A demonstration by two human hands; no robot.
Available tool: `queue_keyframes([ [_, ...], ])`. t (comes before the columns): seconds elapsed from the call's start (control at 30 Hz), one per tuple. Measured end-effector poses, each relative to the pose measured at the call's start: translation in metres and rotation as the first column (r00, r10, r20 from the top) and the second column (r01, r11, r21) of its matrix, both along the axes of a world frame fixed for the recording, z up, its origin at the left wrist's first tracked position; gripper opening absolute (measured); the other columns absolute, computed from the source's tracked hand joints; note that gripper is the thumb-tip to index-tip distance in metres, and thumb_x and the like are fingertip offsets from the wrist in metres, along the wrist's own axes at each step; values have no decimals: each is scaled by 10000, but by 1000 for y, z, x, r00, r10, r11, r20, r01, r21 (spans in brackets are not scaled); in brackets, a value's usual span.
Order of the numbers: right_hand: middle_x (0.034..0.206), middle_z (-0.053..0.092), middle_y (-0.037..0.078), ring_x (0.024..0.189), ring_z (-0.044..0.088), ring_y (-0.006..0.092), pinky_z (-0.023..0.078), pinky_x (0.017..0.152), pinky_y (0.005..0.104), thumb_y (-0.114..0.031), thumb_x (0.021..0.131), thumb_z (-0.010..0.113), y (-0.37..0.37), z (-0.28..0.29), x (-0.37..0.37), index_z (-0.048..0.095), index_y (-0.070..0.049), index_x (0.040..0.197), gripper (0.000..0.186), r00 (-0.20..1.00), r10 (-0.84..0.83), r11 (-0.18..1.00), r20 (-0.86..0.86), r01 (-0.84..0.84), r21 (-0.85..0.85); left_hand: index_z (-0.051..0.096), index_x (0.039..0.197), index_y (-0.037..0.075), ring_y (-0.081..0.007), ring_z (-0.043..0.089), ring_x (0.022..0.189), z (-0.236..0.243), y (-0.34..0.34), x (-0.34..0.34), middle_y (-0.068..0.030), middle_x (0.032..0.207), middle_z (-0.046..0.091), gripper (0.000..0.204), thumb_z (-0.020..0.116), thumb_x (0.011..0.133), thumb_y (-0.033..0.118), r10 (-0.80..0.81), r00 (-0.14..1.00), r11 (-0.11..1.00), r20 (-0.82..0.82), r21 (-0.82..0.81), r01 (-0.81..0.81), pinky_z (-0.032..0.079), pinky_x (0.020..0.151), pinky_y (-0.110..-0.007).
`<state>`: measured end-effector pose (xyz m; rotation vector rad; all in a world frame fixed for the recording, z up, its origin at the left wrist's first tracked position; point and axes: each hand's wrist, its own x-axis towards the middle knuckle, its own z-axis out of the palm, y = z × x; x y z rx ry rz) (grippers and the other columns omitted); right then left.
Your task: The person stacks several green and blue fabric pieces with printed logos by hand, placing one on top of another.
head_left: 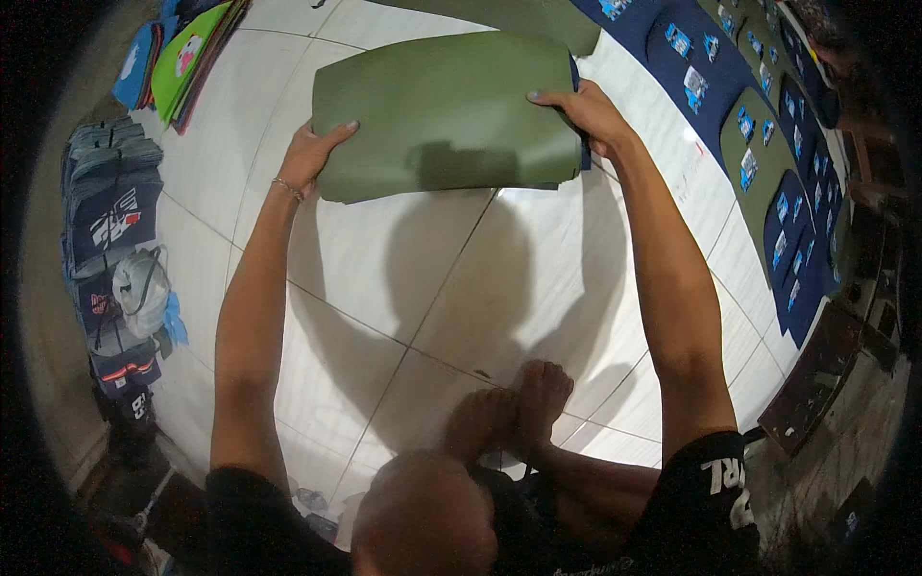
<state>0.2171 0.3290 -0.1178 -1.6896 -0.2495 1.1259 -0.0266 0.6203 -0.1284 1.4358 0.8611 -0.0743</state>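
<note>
A stack of olive green fabric panels [451, 106], with dark blue layers showing at its right edge, is held up over the floor in front of me. My left hand [315, 154] grips its left end, thumb on top and fingers hidden underneath. At the opposite end my right hand [588, 115] pinches the stack the same way, its thumb lying on the upper face. Beyond the stack lies another olive green fabric piece [567, 21], partly covered by it.
White floor tiles [355, 298] spread around my bare feet [519, 403]. Along the right lie dark blue and green panels with blue-and-white prints [749, 163]. Folded dark garments [110, 192], a clear plastic bag [142, 288] and bright green printed pieces [187, 62] line the left.
</note>
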Motion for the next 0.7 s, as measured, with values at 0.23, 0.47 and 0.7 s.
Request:
queue_keyframes([
  [0.23, 956, 671, 154, 790, 670, 193, 549, 666, 290, -210, 793, 693, -4, 2, -5, 590, 73, 1120, 445, 1000, -12, 1000, 16, 12, 25, 473, 1246, -93, -217, 658, 853, -6, -4, -4, -185, 1065, 636, 611, 712, 827, 281, 39, 996, 995, 77, 85, -46, 543, 773, -325],
  [0.47, 1086, 640, 244, 904, 652, 267, 506, 810, 348, -367, 837, 598, -22, 16, -14, 471, 152, 1245, 672, 620, 86, 949, 780, 189, -254, 547, 1233, -34, -153, 606, 893, 2, 1, -22, -117, 1057, 639, 504, 653, 887, 317, 209, 976, 812, 61, 546, -208, 482, 772, -255],
  [0.7, 1105, 596, 292, 1045, 587, 417, 432, 940, 441, -374, 795, 632, 7, -14, -46, 459, 82, 1181, 622, 847, -274, 946, 455, 324, -32, 496, 1290, -41, -189, 541, 1107, -4, -21, -6, -122, 1239, 569, 562, 498, 943, 401, 227, 969, 959, 102, 153, -240, 412, 944, -290],
])
